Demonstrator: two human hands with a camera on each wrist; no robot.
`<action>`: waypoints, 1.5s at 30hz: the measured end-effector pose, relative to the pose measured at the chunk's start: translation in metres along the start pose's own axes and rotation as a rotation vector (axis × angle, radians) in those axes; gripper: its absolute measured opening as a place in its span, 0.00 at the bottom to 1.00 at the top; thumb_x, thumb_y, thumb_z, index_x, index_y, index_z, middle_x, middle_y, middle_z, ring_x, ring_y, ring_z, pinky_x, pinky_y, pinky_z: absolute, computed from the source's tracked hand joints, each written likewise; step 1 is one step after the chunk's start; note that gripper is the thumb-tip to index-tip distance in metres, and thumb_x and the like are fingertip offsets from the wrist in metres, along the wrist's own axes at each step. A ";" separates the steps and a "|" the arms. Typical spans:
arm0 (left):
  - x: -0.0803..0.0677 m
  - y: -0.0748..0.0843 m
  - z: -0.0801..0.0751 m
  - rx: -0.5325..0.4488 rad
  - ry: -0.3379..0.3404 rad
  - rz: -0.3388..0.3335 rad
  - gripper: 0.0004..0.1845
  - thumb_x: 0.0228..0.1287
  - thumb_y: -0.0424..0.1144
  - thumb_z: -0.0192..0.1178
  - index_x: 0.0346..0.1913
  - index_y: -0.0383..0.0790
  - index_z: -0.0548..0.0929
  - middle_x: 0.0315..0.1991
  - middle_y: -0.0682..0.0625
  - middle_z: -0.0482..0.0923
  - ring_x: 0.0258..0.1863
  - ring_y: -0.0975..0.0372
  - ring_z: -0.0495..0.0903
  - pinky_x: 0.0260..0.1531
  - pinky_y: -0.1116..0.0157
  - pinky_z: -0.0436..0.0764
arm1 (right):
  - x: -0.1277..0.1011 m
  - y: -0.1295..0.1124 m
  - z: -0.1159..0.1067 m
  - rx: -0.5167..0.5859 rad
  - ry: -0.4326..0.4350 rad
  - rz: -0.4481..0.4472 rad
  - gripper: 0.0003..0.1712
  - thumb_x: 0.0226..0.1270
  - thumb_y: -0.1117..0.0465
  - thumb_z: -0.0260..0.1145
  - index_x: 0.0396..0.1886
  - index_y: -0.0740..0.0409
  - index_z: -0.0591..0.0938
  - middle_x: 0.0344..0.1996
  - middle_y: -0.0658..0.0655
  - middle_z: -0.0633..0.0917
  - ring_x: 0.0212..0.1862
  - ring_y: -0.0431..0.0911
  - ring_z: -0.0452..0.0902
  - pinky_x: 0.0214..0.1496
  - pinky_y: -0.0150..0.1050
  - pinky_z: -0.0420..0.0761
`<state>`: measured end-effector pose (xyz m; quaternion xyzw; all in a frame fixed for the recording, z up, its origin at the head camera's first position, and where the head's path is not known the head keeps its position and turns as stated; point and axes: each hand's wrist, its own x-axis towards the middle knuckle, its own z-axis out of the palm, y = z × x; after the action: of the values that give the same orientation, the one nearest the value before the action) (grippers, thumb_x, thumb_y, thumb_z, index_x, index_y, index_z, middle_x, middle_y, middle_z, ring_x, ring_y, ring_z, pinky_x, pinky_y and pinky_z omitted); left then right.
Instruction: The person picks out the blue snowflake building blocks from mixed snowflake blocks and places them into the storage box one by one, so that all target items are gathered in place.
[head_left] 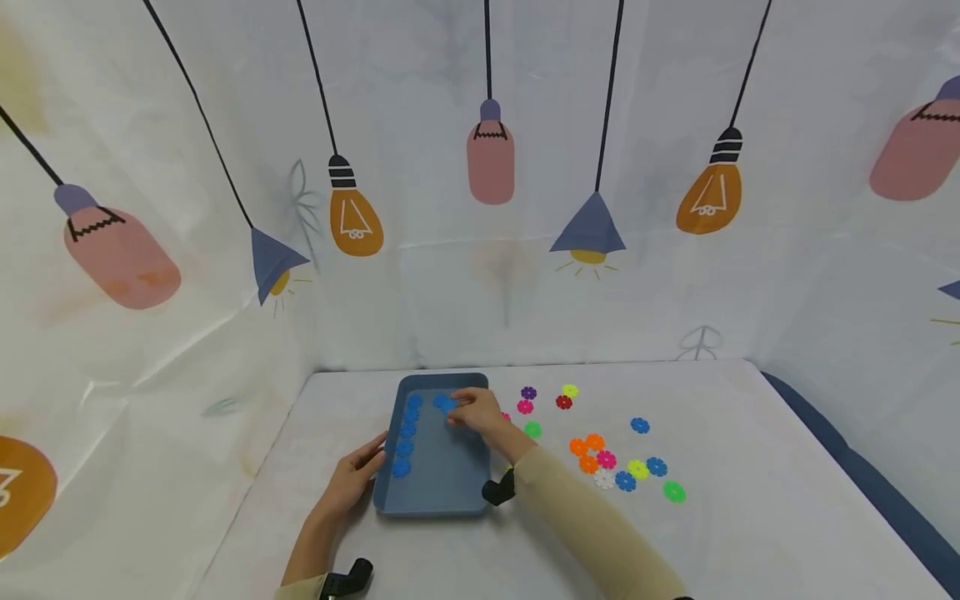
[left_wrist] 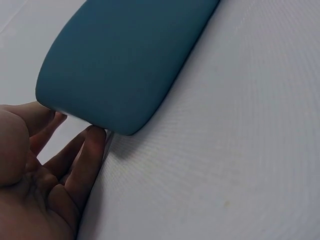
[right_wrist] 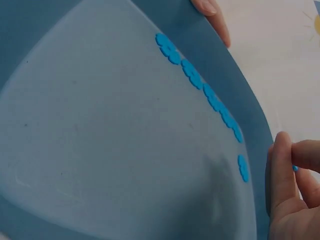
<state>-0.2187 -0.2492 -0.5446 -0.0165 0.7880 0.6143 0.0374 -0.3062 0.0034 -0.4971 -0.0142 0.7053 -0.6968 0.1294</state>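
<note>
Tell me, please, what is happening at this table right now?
A person is working over a blue tray on a white table. The left hand rests against the tray's edge, while the right hand pinches a blue disc inside it. A row of blue discs lies along the tray's left side; mixed-colour discs sit to its right.

Tray [head_left: 438, 492] walls hem centre, loose discs [head_left: 626, 479] crowd right, bare tabletop [head_left: 750, 517] nr edge

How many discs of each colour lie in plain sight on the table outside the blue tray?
Blue discs: 3
Orange discs: 3
Pink discs: 2
Green discs: 2
Yellow discs: 2
Purple disc: 1
Red disc: 1
White disc: 1
Total: 15
A pinkish sliver half hidden by the right hand is not counted.
</note>
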 end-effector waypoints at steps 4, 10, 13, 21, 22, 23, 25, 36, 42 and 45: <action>0.004 0.001 -0.001 -0.002 0.003 -0.014 0.26 0.72 0.41 0.57 0.70 0.41 0.70 0.66 0.35 0.67 0.66 0.45 0.65 0.57 0.46 0.72 | 0.004 0.000 0.002 0.002 0.014 0.004 0.22 0.59 0.76 0.67 0.55 0.71 0.79 0.41 0.65 0.79 0.34 0.47 0.85 0.40 0.39 0.84; 0.009 0.000 0.003 -0.015 -0.007 -0.013 0.26 0.72 0.41 0.56 0.70 0.42 0.70 0.67 0.35 0.66 0.66 0.46 0.65 0.58 0.46 0.71 | 0.006 0.001 0.002 -0.057 0.047 0.007 0.21 0.62 0.72 0.68 0.55 0.72 0.79 0.33 0.61 0.79 0.33 0.45 0.85 0.39 0.38 0.84; 0.010 0.001 0.005 -0.028 -0.005 -0.014 0.25 0.73 0.40 0.56 0.70 0.42 0.70 0.67 0.36 0.66 0.66 0.46 0.65 0.58 0.47 0.71 | 0.007 0.002 0.003 -0.064 0.052 0.016 0.20 0.62 0.72 0.68 0.54 0.72 0.79 0.33 0.60 0.80 0.33 0.45 0.85 0.39 0.37 0.84; 0.004 -0.002 0.002 -0.043 -0.006 -0.033 0.26 0.73 0.41 0.56 0.70 0.40 0.69 0.67 0.35 0.66 0.65 0.44 0.66 0.58 0.47 0.72 | 0.008 0.013 0.015 -0.060 0.044 0.021 0.20 0.61 0.72 0.69 0.54 0.72 0.79 0.36 0.61 0.81 0.35 0.46 0.85 0.40 0.38 0.84; 0.004 -0.003 0.002 -0.042 -0.003 -0.033 0.26 0.72 0.41 0.56 0.70 0.40 0.69 0.67 0.35 0.66 0.65 0.44 0.66 0.58 0.47 0.72 | 0.008 0.013 0.016 -0.059 0.044 0.025 0.20 0.61 0.72 0.69 0.54 0.72 0.79 0.36 0.60 0.81 0.35 0.46 0.85 0.40 0.38 0.84; 0.004 -0.003 0.001 -0.036 -0.001 -0.034 0.27 0.72 0.43 0.57 0.70 0.40 0.69 0.67 0.35 0.66 0.65 0.44 0.66 0.57 0.47 0.72 | 0.008 0.013 0.016 -0.058 0.042 0.027 0.20 0.62 0.72 0.68 0.54 0.72 0.79 0.37 0.60 0.81 0.35 0.46 0.85 0.40 0.38 0.84; 0.003 -0.003 0.000 -0.029 0.000 -0.034 0.27 0.72 0.43 0.57 0.70 0.40 0.69 0.67 0.35 0.66 0.65 0.44 0.66 0.57 0.47 0.72 | 0.008 0.013 0.018 -0.057 0.048 0.026 0.19 0.61 0.72 0.68 0.53 0.73 0.79 0.36 0.61 0.81 0.34 0.46 0.84 0.39 0.38 0.84; 0.005 0.000 0.002 -0.025 0.016 -0.049 0.26 0.72 0.42 0.56 0.70 0.41 0.70 0.68 0.36 0.65 0.66 0.44 0.65 0.57 0.46 0.72 | 0.015 0.020 0.024 -0.059 0.077 0.020 0.17 0.59 0.74 0.69 0.49 0.71 0.81 0.37 0.60 0.81 0.31 0.44 0.83 0.36 0.37 0.84; 0.005 -0.001 0.002 -0.031 0.012 -0.044 0.26 0.72 0.41 0.56 0.70 0.40 0.69 0.67 0.35 0.65 0.66 0.44 0.65 0.58 0.45 0.71 | 0.015 0.022 0.024 -0.026 0.079 0.020 0.16 0.58 0.76 0.69 0.47 0.72 0.81 0.37 0.62 0.82 0.32 0.47 0.84 0.36 0.39 0.85; 0.004 -0.002 0.001 -0.026 0.010 -0.038 0.26 0.72 0.41 0.56 0.70 0.40 0.69 0.67 0.35 0.65 0.66 0.44 0.65 0.57 0.45 0.71 | 0.014 0.022 0.024 -0.013 0.076 0.008 0.14 0.58 0.77 0.69 0.45 0.74 0.81 0.34 0.63 0.82 0.31 0.47 0.84 0.35 0.38 0.85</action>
<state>-0.2225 -0.2483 -0.5470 -0.0350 0.7799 0.6234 0.0448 -0.3111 -0.0221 -0.5212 0.0143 0.7141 -0.6920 0.1049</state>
